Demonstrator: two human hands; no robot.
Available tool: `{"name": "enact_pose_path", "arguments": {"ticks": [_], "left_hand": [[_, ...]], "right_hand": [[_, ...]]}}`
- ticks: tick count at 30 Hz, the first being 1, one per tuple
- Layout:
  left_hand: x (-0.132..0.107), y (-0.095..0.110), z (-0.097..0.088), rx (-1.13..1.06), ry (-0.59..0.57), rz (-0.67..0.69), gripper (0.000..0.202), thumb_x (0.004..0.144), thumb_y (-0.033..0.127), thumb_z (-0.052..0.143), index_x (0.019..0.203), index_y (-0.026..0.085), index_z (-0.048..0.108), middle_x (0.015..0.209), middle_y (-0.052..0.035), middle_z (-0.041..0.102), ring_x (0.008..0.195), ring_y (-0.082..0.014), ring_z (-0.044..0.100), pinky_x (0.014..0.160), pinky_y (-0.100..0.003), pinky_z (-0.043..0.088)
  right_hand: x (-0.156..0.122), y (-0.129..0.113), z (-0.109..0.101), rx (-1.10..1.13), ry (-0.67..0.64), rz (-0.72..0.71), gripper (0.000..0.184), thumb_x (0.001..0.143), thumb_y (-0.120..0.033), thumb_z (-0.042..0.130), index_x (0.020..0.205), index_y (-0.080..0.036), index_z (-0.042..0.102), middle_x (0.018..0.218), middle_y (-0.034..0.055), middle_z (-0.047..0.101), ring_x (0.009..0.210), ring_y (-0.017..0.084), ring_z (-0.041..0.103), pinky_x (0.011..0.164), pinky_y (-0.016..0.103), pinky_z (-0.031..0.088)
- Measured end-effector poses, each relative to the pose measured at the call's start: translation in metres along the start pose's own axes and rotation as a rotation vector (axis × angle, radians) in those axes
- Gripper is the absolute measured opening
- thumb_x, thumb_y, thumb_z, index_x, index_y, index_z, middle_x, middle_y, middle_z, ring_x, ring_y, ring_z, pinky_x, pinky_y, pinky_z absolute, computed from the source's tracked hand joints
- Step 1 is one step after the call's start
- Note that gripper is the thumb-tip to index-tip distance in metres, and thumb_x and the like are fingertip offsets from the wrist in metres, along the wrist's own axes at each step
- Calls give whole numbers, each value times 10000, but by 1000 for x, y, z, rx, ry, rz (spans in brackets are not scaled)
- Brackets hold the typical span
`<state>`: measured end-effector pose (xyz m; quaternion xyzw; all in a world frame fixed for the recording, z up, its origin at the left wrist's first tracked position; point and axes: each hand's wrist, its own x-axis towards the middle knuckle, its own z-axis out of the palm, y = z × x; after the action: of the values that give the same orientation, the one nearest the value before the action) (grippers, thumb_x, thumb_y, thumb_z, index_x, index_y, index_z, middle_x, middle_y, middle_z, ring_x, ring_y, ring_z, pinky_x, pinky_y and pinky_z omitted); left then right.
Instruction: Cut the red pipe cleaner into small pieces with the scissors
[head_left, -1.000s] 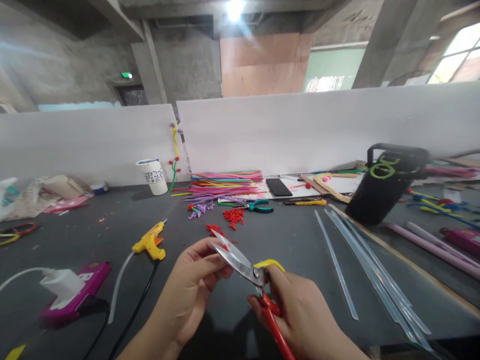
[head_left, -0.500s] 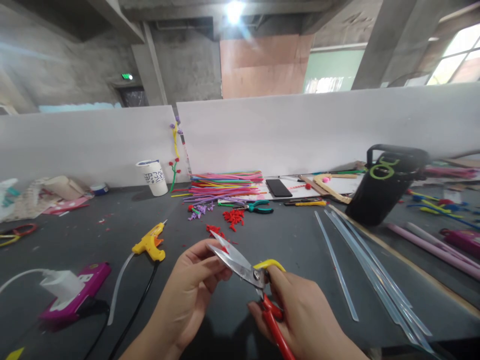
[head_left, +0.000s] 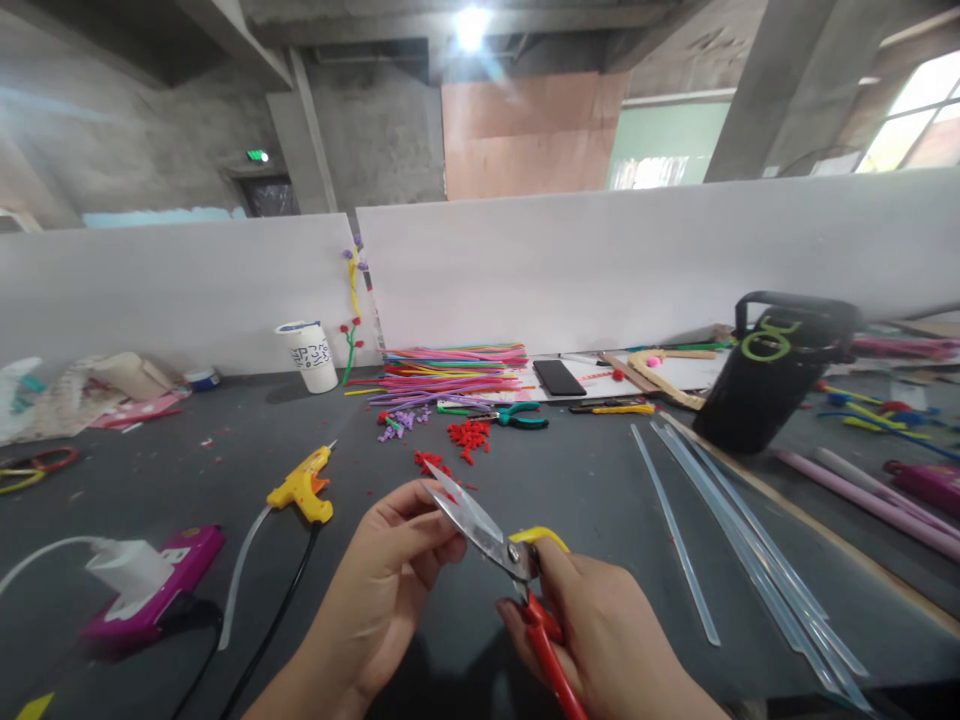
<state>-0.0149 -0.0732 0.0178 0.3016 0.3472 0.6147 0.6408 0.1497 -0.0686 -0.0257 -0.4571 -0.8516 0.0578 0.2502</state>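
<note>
My right hand (head_left: pixel 592 610) grips a pair of scissors (head_left: pixel 487 545) with red and yellow handles. Their blades point up and left, slightly parted, right at the fingertips of my left hand (head_left: pixel 397 560). The left thumb and fingers are pinched together on a tiny piece of red pipe cleaner, mostly hidden by the blades. Just beyond the fingers lie small red cut pieces (head_left: pixel 469 437), with purple pieces (head_left: pixel 403 424) to their left. Farther back, long pipe cleaners (head_left: pixel 450 375) in several colours form a pile.
To the left are a yellow glue gun (head_left: pixel 301 485), a purple power strip (head_left: pixel 157 590) and a white cup (head_left: pixel 306 358). Behind the red pieces lie teal-handled pliers (head_left: pixel 521 415) and a phone (head_left: pixel 559 377). On the right, clear glue sticks (head_left: pixel 739 540) lie near a black bottle (head_left: pixel 776 375).
The scissor blades have closed a little, and the red bit between them shows less. Both hands stay in nearly the same place.
</note>
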Motion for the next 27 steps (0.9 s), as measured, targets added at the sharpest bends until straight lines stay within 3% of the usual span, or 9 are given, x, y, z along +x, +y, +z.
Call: {"name": "enact_pose_path", "arguments": {"ticks": [12, 16, 21, 24, 27], "left_hand": [[1, 4, -3, 31, -3, -17, 74, 623, 56, 620, 656, 120, 635, 582, 19, 565, 499, -34, 481, 491, -114, 402], [1, 4, 0, 27, -9, -83, 73, 619, 52, 623, 651, 117, 613, 608, 11, 558, 520, -38, 479, 500, -119, 399], [5, -5, 3, 99, -119, -257, 55, 643, 57, 593, 640, 112, 592, 580, 9, 540, 491, -34, 458, 500, -130, 376], [6, -13, 4, 121, -158, -358, 65, 635, 45, 582, 640, 110, 582, 569, 13, 536, 466, -26, 450, 494, -133, 361], [7, -19, 4, 134, -184, -409, 83, 632, 30, 572, 645, 111, 564, 550, 20, 520, 459, -26, 440, 484, -135, 343]], "right_hand": [[1, 2, -2, 98, -9, 51, 234, 767, -374, 423, 617, -195, 418, 474, -29, 454, 398, 107, 389, 415, 213, 232], [9, 2, -7, 447, -72, 163, 199, 749, -308, 450, 594, -191, 405, 497, -52, 401, 442, 83, 368, 429, 188, 269], [23, 6, -8, 955, -91, 434, 147, 729, -317, 469, 695, -174, 482, 430, -79, 363, 370, 71, 362, 371, 179, 295], [27, 9, -8, 1176, -95, 403, 175, 720, -330, 491, 787, -168, 493, 388, -92, 384, 337, 70, 364, 359, 182, 310], [29, 9, -10, 1239, -146, 352, 139, 708, -293, 507, 762, -165, 498, 373, -93, 404, 325, 62, 372, 355, 174, 312]]}}
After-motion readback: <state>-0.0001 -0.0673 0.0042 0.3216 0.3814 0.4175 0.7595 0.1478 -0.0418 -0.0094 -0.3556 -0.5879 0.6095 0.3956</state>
